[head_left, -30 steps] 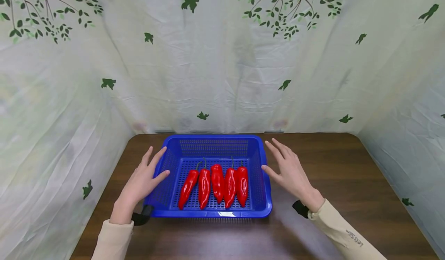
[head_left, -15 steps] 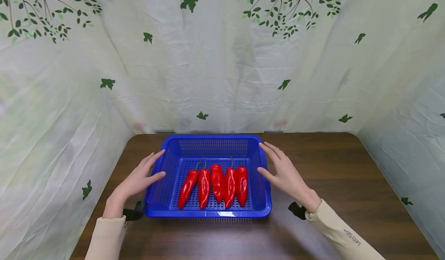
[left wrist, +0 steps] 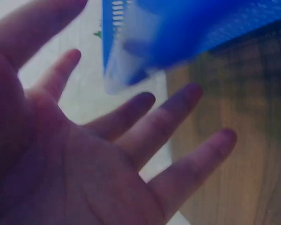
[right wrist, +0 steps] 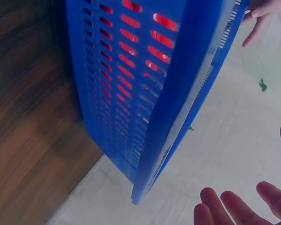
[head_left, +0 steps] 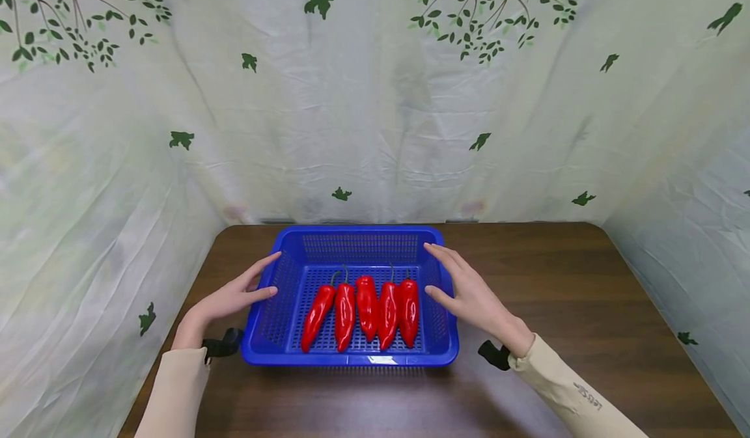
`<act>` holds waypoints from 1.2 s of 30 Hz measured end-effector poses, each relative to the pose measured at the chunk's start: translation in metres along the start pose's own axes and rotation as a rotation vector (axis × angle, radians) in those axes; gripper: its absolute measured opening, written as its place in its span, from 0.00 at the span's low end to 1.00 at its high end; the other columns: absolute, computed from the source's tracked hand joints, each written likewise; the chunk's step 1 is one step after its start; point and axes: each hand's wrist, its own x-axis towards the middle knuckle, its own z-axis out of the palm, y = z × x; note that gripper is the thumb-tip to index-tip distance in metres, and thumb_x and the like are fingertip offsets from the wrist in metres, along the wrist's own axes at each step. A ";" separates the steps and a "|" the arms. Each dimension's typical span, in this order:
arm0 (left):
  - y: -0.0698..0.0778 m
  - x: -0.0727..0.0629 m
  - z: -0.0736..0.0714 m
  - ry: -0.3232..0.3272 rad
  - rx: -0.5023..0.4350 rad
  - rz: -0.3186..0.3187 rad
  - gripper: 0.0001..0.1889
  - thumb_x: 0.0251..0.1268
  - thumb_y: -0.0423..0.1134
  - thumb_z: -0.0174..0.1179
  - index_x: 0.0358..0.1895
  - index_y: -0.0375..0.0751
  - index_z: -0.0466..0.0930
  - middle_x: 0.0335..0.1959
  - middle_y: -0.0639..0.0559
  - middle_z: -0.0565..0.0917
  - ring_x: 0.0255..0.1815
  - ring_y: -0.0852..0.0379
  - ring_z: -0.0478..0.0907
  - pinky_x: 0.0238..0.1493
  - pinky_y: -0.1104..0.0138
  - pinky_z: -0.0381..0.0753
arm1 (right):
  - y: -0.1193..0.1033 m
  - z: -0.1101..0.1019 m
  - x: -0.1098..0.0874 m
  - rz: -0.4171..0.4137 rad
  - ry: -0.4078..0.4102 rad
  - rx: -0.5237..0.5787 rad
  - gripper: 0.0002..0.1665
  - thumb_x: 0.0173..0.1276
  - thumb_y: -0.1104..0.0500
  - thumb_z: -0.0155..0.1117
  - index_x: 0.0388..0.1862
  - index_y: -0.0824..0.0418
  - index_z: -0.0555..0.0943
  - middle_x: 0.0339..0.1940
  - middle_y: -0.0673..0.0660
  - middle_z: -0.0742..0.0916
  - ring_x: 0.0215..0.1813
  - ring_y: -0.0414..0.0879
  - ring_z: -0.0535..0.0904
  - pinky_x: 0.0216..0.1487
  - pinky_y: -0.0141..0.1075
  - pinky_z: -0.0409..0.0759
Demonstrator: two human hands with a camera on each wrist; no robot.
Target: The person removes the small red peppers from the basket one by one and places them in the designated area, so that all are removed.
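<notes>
A blue plastic basket [head_left: 351, 360] with slotted walls sits on the table, and several red peppers [head_left: 344, 314] lie side by side in it, stems toward the back. My left hand [head_left: 231, 297] is at the basket's left rim, fingers spread and nothing in it. In the left wrist view its palm and parted fingers show below a corner of the basket [left wrist: 178, 33]. My right hand [head_left: 469, 288] overlaps the right rim in the head view, thumb and fingers apart. The right wrist view shows its fingertips [right wrist: 239, 206] away from the basket wall [right wrist: 126, 70].
The basket stands near the back edge of the brown wooden table [head_left: 562, 308]. Behind it and at both sides hangs a pale curtain [head_left: 375, 99] printed with leaves and branches. Black straps [head_left: 495, 355] are worn at both wrists.
My right hand has moved left, over the basket's right rim. The left hand has turned flatter, and its wrist has shifted outward to the left. Basket and peppers have stayed put.
</notes>
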 end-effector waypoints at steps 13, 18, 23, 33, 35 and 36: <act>-0.026 0.011 0.008 0.043 -0.077 -0.011 0.37 0.70 0.42 0.54 0.77 0.53 0.45 0.75 0.34 0.44 0.63 0.31 0.63 0.54 0.50 0.75 | -0.007 0.004 0.004 -0.010 -0.055 0.047 0.42 0.64 0.55 0.66 0.75 0.55 0.59 0.71 0.59 0.67 0.70 0.54 0.62 0.64 0.54 0.65; -0.032 0.014 0.010 0.057 -0.156 -0.012 0.36 0.70 0.40 0.54 0.77 0.53 0.45 0.73 0.32 0.48 0.60 0.31 0.67 0.50 0.53 0.77 | -0.010 0.005 0.007 0.006 -0.071 0.071 0.42 0.63 0.56 0.66 0.74 0.55 0.60 0.71 0.59 0.67 0.67 0.55 0.67 0.60 0.53 0.70; -0.034 0.016 0.012 0.053 -0.189 0.008 0.37 0.70 0.37 0.53 0.77 0.52 0.45 0.72 0.30 0.49 0.61 0.30 0.65 0.50 0.53 0.77 | -0.014 0.006 0.010 0.034 -0.087 0.113 0.42 0.63 0.56 0.66 0.74 0.54 0.60 0.71 0.58 0.67 0.63 0.55 0.71 0.56 0.52 0.74; -0.036 0.018 0.015 0.026 -0.253 0.035 0.37 0.71 0.32 0.50 0.77 0.51 0.42 0.73 0.30 0.45 0.63 0.28 0.60 0.50 0.56 0.75 | -0.019 0.012 0.016 0.043 -0.108 0.172 0.42 0.65 0.57 0.65 0.75 0.54 0.59 0.71 0.60 0.67 0.62 0.58 0.72 0.53 0.54 0.75; -0.036 0.018 0.016 0.032 -0.256 0.047 0.36 0.71 0.31 0.49 0.77 0.49 0.42 0.73 0.30 0.45 0.64 0.27 0.58 0.51 0.55 0.75 | -0.019 0.013 0.017 0.044 -0.108 0.183 0.42 0.65 0.57 0.65 0.75 0.54 0.59 0.71 0.60 0.67 0.62 0.58 0.72 0.55 0.54 0.74; -0.036 0.019 0.016 0.034 -0.258 0.055 0.36 0.70 0.30 0.49 0.77 0.48 0.43 0.73 0.30 0.45 0.64 0.27 0.58 0.51 0.56 0.75 | -0.020 0.013 0.017 0.048 -0.108 0.187 0.42 0.65 0.57 0.65 0.75 0.54 0.59 0.71 0.59 0.67 0.62 0.57 0.72 0.55 0.54 0.74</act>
